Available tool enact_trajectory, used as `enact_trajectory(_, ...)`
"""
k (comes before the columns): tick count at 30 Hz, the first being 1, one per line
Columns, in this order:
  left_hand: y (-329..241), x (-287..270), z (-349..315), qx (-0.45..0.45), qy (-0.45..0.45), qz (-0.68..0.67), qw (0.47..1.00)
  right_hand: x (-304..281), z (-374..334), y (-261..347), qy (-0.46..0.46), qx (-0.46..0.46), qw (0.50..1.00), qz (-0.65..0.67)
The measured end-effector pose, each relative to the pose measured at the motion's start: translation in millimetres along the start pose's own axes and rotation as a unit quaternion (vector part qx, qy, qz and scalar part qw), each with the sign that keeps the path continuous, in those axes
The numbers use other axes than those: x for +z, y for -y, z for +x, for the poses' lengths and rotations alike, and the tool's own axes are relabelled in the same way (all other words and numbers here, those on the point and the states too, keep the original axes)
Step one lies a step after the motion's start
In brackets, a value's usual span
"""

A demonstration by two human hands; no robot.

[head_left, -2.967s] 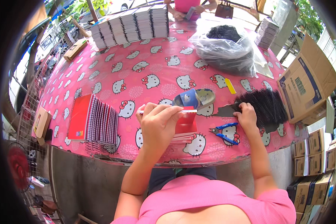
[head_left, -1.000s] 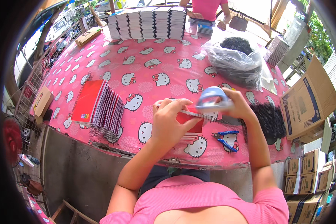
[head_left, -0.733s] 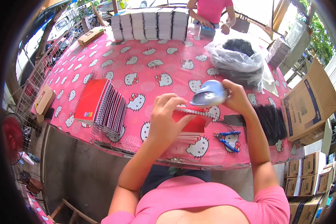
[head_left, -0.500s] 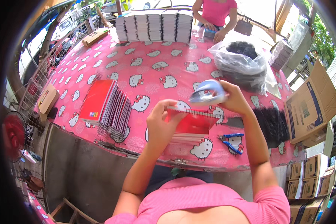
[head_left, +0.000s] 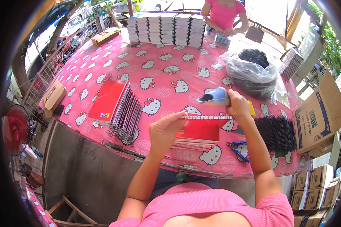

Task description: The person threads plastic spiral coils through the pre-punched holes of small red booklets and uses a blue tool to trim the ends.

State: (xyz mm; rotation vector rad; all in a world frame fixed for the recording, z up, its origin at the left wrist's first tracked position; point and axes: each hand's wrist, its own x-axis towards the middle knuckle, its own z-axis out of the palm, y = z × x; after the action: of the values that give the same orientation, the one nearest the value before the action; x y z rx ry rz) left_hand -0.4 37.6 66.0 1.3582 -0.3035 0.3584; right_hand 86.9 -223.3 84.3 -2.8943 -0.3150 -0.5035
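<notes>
My left hand (head_left: 165,132) pinches a spiral notebook (head_left: 204,117) at the left end of its bound edge, holding it above the table. A thin wire coil (head_left: 236,118) sticks out past the right end of that edge, beneath my right wrist. My right hand (head_left: 238,104) grips a blue-grey plastic hand-held device (head_left: 215,97) with a dark opening at its left end, just above the notebook. Below lies a small pile of red-covered notebooks (head_left: 201,132), partly hidden by the held one. Blue-handled pliers (head_left: 238,150) rest to the right of the pile.
Bound red notebooks (head_left: 110,100) stand stacked at the left. Black coils (head_left: 276,130) lie at the right beside an open carton (head_left: 316,117), and a plastic bag (head_left: 250,77) holds more. Tall notebook stacks (head_left: 166,29) line the far edge, near a co-worker's hands (head_left: 225,32).
The device has turned in my right hand, its opening now showing to the left. The notebook's bound edge is more level, and the coil beyond its right end now shows. The view has shifted slightly.
</notes>
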Motion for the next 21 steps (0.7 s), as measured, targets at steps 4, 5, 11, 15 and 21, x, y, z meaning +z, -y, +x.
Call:
enact_trajectory(4, -10, 10, 12, -0.075, 0.034, -0.018, 0.996, 55, -43, -49, 0.044, 0.007, 0.998, -0.046)
enact_trajectory(5, -17, 13, 10, 0.033, 0.022, 0.061, 0.997, 57, -58, -50, -0.009, -0.055, 0.998, -0.041)
enact_trajectory(11, -34, 23, -13, 0.339, 0.086, 0.24, 0.905, 1, -173, -30, -0.005, -0.019, 0.998, 0.054)
enact_trajectory(15, -1, 33, -41, 0.176, 0.074, 0.212, 0.958, -3, -197, -14, 0.06, 0.075, 0.988, 0.121)
enact_trajectory(21, -3, 40, -46, 0.171, 0.043, 0.17, 0.969, -55, -157, 68, -0.002, -0.034, 0.966, 0.255)
